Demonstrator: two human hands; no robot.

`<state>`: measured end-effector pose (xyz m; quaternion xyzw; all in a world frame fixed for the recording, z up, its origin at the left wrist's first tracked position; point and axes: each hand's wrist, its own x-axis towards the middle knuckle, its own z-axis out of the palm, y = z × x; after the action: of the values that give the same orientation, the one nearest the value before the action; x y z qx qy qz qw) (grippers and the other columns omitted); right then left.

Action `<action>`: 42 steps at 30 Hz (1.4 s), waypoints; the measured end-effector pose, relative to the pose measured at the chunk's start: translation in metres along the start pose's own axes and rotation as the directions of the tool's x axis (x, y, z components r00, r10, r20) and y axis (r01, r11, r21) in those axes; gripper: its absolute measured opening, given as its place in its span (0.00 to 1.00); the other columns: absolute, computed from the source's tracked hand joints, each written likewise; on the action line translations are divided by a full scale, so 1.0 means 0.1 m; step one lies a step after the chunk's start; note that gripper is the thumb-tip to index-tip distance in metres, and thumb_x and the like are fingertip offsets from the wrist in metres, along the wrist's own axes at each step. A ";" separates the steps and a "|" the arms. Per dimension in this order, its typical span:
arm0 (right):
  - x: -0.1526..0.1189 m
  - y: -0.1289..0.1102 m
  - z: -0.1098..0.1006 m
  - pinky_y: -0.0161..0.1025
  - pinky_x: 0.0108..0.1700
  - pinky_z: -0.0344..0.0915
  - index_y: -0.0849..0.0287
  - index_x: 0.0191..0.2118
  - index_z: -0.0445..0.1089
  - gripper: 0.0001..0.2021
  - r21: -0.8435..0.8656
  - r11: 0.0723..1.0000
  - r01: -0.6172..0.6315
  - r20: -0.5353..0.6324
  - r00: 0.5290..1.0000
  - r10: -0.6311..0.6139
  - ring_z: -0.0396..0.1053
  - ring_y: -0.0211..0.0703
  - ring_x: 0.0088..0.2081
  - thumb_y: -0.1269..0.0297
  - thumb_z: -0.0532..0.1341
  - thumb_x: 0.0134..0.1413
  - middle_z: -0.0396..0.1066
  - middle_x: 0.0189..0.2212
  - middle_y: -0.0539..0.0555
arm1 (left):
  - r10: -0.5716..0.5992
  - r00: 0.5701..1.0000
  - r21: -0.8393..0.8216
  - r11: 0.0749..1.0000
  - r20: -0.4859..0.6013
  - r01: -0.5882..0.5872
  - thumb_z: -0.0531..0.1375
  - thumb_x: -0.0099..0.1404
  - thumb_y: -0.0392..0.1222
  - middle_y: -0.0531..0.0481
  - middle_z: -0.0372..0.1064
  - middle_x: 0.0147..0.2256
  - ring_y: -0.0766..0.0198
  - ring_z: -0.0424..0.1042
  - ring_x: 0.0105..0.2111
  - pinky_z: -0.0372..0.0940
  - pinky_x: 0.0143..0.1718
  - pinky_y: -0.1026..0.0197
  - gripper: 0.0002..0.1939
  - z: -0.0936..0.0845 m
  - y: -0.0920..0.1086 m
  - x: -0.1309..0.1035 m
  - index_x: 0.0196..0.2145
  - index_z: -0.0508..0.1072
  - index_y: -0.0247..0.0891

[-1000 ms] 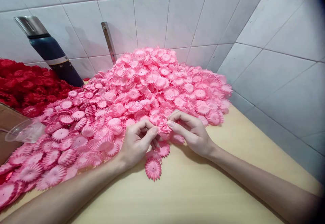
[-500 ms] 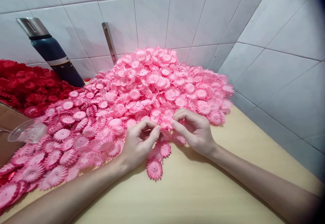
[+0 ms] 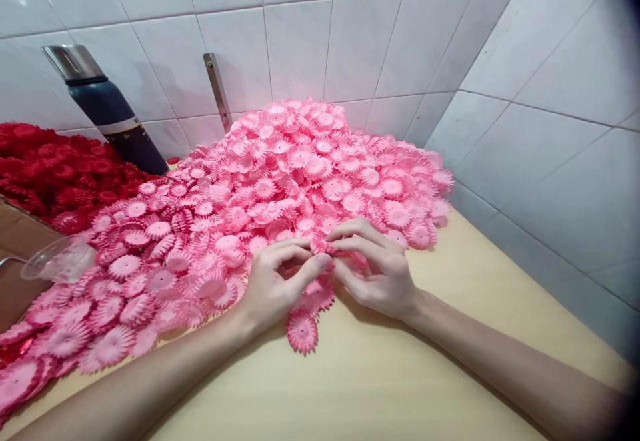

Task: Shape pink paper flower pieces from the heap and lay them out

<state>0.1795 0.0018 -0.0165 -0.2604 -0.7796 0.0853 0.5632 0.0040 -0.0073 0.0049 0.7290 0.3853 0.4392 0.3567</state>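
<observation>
Between my two hands is a small pink artificial flower piece [image 3: 321, 245] with a fringed edge, partly hidden by the fingertips. My left hand [image 3: 277, 282] pinches it from the left, thumb against forefinger. From the other side, the bent fingers of my right hand [image 3: 383, 273] close on its right edge. Just below the fingertips, several loose pink flower discs lie on the table, the nearest one [image 3: 303, 332] flat with a darker rim. Right behind the hands rises a large heap of pink flower discs [image 3: 300, 157].
A pile of red flower pieces [image 3: 55, 167] lies at the far left. Beside it a dark blue bottle [image 3: 110, 111] with a steel cap stands by the tiled wall [image 3: 300, 34]. A clear plastic cup [image 3: 60, 259] and a cardboard box [image 3: 23, 234] are at the left of the pale wooden table [image 3: 350, 387].
My right hand has moved left to meet my left hand, and its fingers now touch the flower piece. The view has shifted slightly.
</observation>
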 end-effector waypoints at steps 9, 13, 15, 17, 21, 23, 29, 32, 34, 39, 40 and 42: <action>0.00 0.01 0.01 0.45 0.39 0.72 0.62 0.37 0.69 0.10 0.052 0.993 -0.106 -0.019 0.994 0.107 0.72 0.46 0.39 0.81 0.63 0.49 0.73 0.35 0.60 | 0.056 0.992 0.068 0.996 0.115 -0.064 0.55 0.67 0.37 0.50 0.65 0.25 0.68 0.63 0.26 0.60 0.29 0.64 0.11 0.00 0.01 -0.01 0.26 0.69 0.33; 0.00 0.00 0.01 0.49 0.42 0.72 0.60 0.41 0.71 0.13 0.026 0.999 -0.022 0.027 0.999 0.021 0.72 0.49 0.41 0.80 0.63 0.48 0.74 0.38 0.60 | 0.113 0.984 0.091 0.988 0.135 -0.126 0.55 0.63 0.32 0.49 0.69 0.27 0.67 0.66 0.27 0.63 0.31 0.64 0.08 0.01 0.00 -0.02 0.27 0.71 0.33; -0.01 -0.01 0.01 0.47 0.41 0.72 0.58 0.39 0.72 0.11 0.045 0.998 -0.047 0.017 0.999 0.046 0.73 0.47 0.39 0.79 0.63 0.50 0.75 0.37 0.58 | 0.116 0.984 0.077 0.989 0.133 -0.127 0.55 0.62 0.31 0.46 0.72 0.29 0.65 0.69 0.29 0.65 0.33 0.64 0.08 0.00 0.01 -0.02 0.28 0.72 0.33; -0.01 -0.02 0.01 0.45 0.39 0.72 0.58 0.36 0.71 0.08 0.064 0.989 -0.137 -0.007 0.990 0.138 0.73 0.45 0.36 0.77 0.63 0.51 0.75 0.33 0.56 | 0.107 0.988 0.058 0.992 0.108 -0.114 0.56 0.62 0.30 0.46 0.73 0.29 0.64 0.71 0.29 0.66 0.33 0.63 0.10 0.00 0.02 -0.01 0.25 0.72 0.34; 0.00 -0.03 0.01 0.38 0.31 0.68 0.58 0.33 0.70 0.02 0.130 0.909 -0.396 -0.028 0.915 0.403 0.69 0.39 0.27 0.71 0.63 0.55 0.71 0.26 0.51 | 0.074 0.996 0.033 0.997 0.047 -0.076 0.56 0.61 0.31 0.47 0.73 0.26 0.63 0.71 0.28 0.66 0.30 0.63 0.13 0.01 0.03 0.02 0.20 0.71 0.35; 0.00 -0.02 0.01 0.36 0.30 0.67 0.58 0.32 0.70 0.02 0.184 0.861 -0.474 -0.051 0.870 0.490 0.68 0.37 0.27 0.69 0.63 0.56 0.70 0.26 0.50 | 0.061 0.997 0.028 0.998 0.036 -0.062 0.56 0.61 0.32 0.48 0.69 0.23 0.65 0.67 0.25 0.63 0.27 0.63 0.15 0.01 0.03 0.03 0.18 0.70 0.35; 0.01 0.02 0.02 0.40 0.35 0.70 0.58 0.35 0.71 0.04 0.051 0.960 -0.274 -0.064 0.959 0.277 0.71 0.41 0.31 0.73 0.64 0.53 0.73 0.29 0.52 | -0.027 0.998 -0.009 1.000 0.055 0.028 0.59 0.61 0.35 0.47 0.72 0.26 0.63 0.70 0.28 0.64 0.30 0.61 0.13 -0.02 0.05 0.02 0.20 0.74 0.34; -0.01 0.02 0.03 0.42 0.37 0.72 0.58 0.38 0.71 0.08 0.031 0.995 -0.095 -0.030 0.995 0.096 0.74 0.44 0.35 0.77 0.63 0.52 0.75 0.32 0.55 | -0.115 0.992 -0.047 0.992 0.056 0.118 0.60 0.62 0.42 0.43 0.74 0.31 0.59 0.73 0.33 0.66 0.35 0.59 0.14 -0.03 0.05 0.02 0.23 0.77 0.33; -0.02 0.02 0.03 0.43 0.38 0.73 0.57 0.40 0.70 0.11 0.048 0.998 -0.038 -0.001 0.999 0.038 0.74 0.44 0.36 0.78 0.62 0.53 0.75 0.33 0.55 | -0.159 0.986 -0.090 0.983 0.047 0.163 0.60 0.63 0.45 0.43 0.75 0.30 0.59 0.73 0.33 0.66 0.36 0.59 0.15 -0.01 0.02 0.02 0.23 0.77 0.33; -0.06 0.00 0.03 0.39 0.33 0.73 0.56 0.39 0.70 0.08 0.045 0.967 -0.251 -0.035 0.967 0.253 0.73 0.41 0.30 0.75 0.63 0.53 0.74 0.31 0.52 | -0.163 0.983 -0.134 0.976 0.081 0.173 0.63 0.61 0.43 0.46 0.75 0.32 0.62 0.71 0.32 0.66 0.35 0.61 0.09 0.00 -0.04 0.04 0.29 0.77 0.33; -0.06 0.00 0.03 0.38 0.31 0.72 0.56 0.38 0.70 0.07 0.048 0.946 -0.320 -0.061 0.945 0.322 0.72 0.39 0.28 0.74 0.64 0.53 0.74 0.29 0.51 | -0.161 0.983 -0.125 0.977 0.082 0.171 0.63 0.61 0.42 0.46 0.75 0.31 0.63 0.71 0.32 0.65 0.35 0.62 0.09 0.00 -0.04 0.04 0.30 0.77 0.33; -0.06 0.00 0.04 0.39 0.33 0.73 0.57 0.40 0.69 0.09 0.080 0.920 -0.384 -0.065 0.919 0.389 0.73 0.40 0.30 0.73 0.65 0.53 0.73 0.31 0.52 | -0.154 0.986 -0.106 0.981 0.064 0.160 0.61 0.62 0.40 0.46 0.73 0.29 0.63 0.70 0.31 0.65 0.35 0.62 0.09 0.00 -0.04 0.05 0.27 0.75 0.33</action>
<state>0.1775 -0.0005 -0.0231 -0.3937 -0.6866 0.2099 0.5740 0.0044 -0.0017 0.0035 0.6873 0.4064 0.4100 0.4409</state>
